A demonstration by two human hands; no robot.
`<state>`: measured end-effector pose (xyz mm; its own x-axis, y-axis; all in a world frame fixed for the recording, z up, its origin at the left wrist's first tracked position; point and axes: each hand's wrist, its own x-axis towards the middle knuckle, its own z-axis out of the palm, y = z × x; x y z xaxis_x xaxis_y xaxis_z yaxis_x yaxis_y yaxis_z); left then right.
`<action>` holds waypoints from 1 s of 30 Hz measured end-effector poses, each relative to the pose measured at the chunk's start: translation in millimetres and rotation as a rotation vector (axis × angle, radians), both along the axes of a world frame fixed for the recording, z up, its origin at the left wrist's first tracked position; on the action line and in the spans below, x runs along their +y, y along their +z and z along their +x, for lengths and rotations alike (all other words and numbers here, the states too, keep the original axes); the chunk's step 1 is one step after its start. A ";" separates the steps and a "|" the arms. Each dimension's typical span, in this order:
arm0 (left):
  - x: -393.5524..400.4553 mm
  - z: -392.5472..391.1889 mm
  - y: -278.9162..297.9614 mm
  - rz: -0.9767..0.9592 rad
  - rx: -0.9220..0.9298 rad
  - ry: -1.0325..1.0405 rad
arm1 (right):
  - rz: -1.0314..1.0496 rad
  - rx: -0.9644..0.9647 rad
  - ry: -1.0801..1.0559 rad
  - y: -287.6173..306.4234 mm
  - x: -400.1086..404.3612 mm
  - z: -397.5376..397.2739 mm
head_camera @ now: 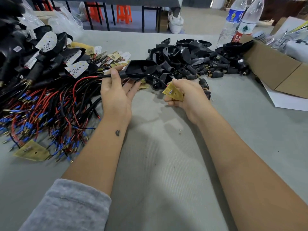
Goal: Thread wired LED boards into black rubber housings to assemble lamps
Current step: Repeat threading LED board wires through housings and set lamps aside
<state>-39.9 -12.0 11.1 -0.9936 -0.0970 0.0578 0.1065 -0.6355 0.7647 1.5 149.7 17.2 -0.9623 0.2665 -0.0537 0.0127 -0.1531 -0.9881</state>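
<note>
My left hand (116,95) pinches the neck of a black rubber housing (141,68) between thumb and fingers, palm up, just above the table. Red and black wires (86,79) run out of the housing's neck to the left. My right hand (188,95) grips a yellow LED board (173,93), back side up; its wire leads up to the housing. Loose wired boards (50,110) lie heaped at the left. Empty black housings (186,59) are piled in the middle at the back.
Assembled lamps (30,52) are stacked at the far left. One loose yellow board (32,151) lies near the left edge. A cardboard box (275,67) and two water bottles (233,20) stand at the right. Grey cloth (158,164) covers the table.
</note>
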 end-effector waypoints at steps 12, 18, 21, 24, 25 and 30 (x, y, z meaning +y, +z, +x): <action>-2.9 -2.9 -0.6 -0.032 -0.032 0.006 | -0.178 0.045 -0.076 -7.8 8.8 -4.1; 0.1 -2.2 -1.9 -0.052 -0.024 -0.078 | -0.051 0.072 -0.163 -9.2 5.0 -4.5; 3.0 -1.8 -2.6 -0.050 -0.011 -0.121 | 0.038 0.128 -0.179 -8.6 4.2 -2.6; 4.0 -1.7 -4.4 -0.078 0.004 -0.166 | 0.078 0.156 -0.187 -6.8 2.5 -0.7; 4.6 -1.3 -4.8 -0.100 0.012 -0.178 | 0.092 0.158 -0.190 -6.3 2.1 0.2; 16.9 5.9 -7.3 -0.303 0.075 -0.238 | 0.193 0.165 -0.195 -4.8 -8.4 1.9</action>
